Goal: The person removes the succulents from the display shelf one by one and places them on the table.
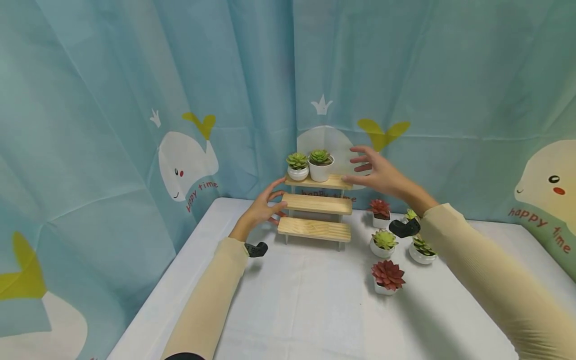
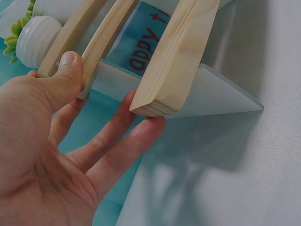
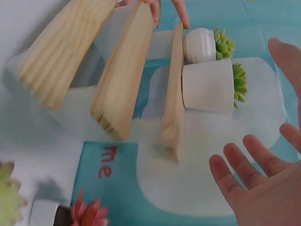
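A three-tier wooden stand [image 1: 315, 229] with pale translucent side supports stands at the back of the table. On its top tier a small green succulent in a ribbed white pot [image 1: 298, 173] sits left of a green succulent in a larger smooth white pot [image 1: 319, 172]. My left hand [image 1: 260, 209] touches the stand's left end, its spread fingers [image 2: 113, 162] and thumb against the ends of the boards. Beside the top tier's right end, my right hand [image 1: 382, 172] is held up with fingers spread. Its palm [image 3: 273, 197] holds nothing.
Right of the stand are several potted succulents: a red one [image 1: 380, 209] at the back, a light green one [image 1: 384, 240], a darker green one [image 1: 423, 247] and a nearer red one [image 1: 388, 275]. Another green one [image 1: 410, 215] is partly behind my right wrist. A blue curtain [image 1: 252, 75] hangs behind.
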Demonstrator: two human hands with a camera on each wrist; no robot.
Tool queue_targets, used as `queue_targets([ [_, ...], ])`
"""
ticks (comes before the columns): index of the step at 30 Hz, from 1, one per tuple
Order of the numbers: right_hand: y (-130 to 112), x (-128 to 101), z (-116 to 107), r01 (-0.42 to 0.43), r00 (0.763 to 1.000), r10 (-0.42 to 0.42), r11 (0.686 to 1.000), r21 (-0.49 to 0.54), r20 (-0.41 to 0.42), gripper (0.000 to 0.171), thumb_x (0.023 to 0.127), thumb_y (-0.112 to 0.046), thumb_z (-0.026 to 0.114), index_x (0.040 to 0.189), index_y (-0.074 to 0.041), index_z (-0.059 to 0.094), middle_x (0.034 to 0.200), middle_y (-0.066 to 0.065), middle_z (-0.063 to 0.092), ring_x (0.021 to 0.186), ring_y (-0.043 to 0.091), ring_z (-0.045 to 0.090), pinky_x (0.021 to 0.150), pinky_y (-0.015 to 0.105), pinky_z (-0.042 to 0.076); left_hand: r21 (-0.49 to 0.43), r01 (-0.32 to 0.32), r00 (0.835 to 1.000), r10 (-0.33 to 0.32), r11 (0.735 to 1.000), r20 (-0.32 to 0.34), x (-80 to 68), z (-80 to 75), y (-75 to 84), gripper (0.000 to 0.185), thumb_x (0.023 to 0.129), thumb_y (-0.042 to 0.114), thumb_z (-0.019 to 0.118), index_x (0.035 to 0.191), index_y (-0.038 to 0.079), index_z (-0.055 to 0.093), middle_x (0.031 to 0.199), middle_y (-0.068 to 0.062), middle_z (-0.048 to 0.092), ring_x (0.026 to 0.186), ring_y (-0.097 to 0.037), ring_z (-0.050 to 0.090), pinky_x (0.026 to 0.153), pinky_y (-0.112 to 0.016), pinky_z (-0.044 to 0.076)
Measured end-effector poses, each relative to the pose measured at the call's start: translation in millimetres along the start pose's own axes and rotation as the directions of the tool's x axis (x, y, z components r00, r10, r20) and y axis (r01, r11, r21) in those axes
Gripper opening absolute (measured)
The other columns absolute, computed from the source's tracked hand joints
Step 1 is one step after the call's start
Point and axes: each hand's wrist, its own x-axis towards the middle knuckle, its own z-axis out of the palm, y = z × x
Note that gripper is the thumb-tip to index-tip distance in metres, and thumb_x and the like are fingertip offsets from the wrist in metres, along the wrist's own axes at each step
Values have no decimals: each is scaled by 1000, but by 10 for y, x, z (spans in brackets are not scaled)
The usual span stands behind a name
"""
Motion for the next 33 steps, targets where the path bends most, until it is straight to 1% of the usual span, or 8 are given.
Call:
queue_targets([
  [4,-9,140,99,-6,1000,6,1000,16,6,88,93,-38,78,162,-15,27,156,20,41,138,41,45,107,59,44,-2,1,1000,-1,1000,-2,0,10,0,75,102,24,68,162,42,26,163,-14,35,95,-42,72,68,-54,62],
  [7,0,234,167,-14,1000,13,1000,27,2,88,93,-38,78,162,-16,27,156,20,41,139,42,45,108,60,43,-3,-2,1000,2,1000,1,0,12,2,75,102,24,67,162,42,26,164,-14,34,91,-38,73,68,-54,62],
  [11,37,332,234,-18,1000,19,999,50,-23,89,93,-39,79,162,-17,27,155,20,42,138,41,46,109,60,43,-4,-12,1000,12,1000,12,12,23,11,75,102,24,67,162,42,25,164,-14,34,89,-35,73,70,-55,62],
  [15,80,414,297,-15,999,19,997,74,-50,91,91,-40,80,162,-16,27,153,19,44,136,39,48,109,57,44,-8,-14,1000,14,1000,4,21,35,22,74,102,24,67,161,43,27,163,-13,36,90,-38,73,70,-58,61],
  [21,93,478,389,-33,997,40,993,114,-59,92,91,-39,81,161,-15,26,150,20,45,133,36,52,107,53,47,-19,-13,1000,13,1000,3,20,46,34,75,102,22,68,161,43,27,163,-14,35,96,-44,72,71,-61,61],
  [24,91,502,430,-51,996,58,992,113,-61,93,91,-42,80,162,-15,25,147,20,47,132,35,53,105,52,48,-23,-12,1000,12,1000,5,24,42,33,75,101,22,68,161,43,27,163,-14,34,96,-44,72,71,-59,61],
  [28,106,536,474,-67,994,75,992,103,-73,95,92,-44,78,163,-14,23,146,21,48,131,36,52,104,53,48,-32,-10,1000,11,999,11,18,47,28,76,101,22,68,161,43,27,164,-15,34,95,-43,72,71,-60,61],
  [33,122,565,513,-89,992,99,989,116,-83,92,94,-45,76,163,-13,24,144,21,51,131,35,52,104,53,48,-22,-21,1000,22,1000,14,11,44,15,75,102,20,67,162,42,26,163,-15,34,93,-41,73,70,-59,61],
])
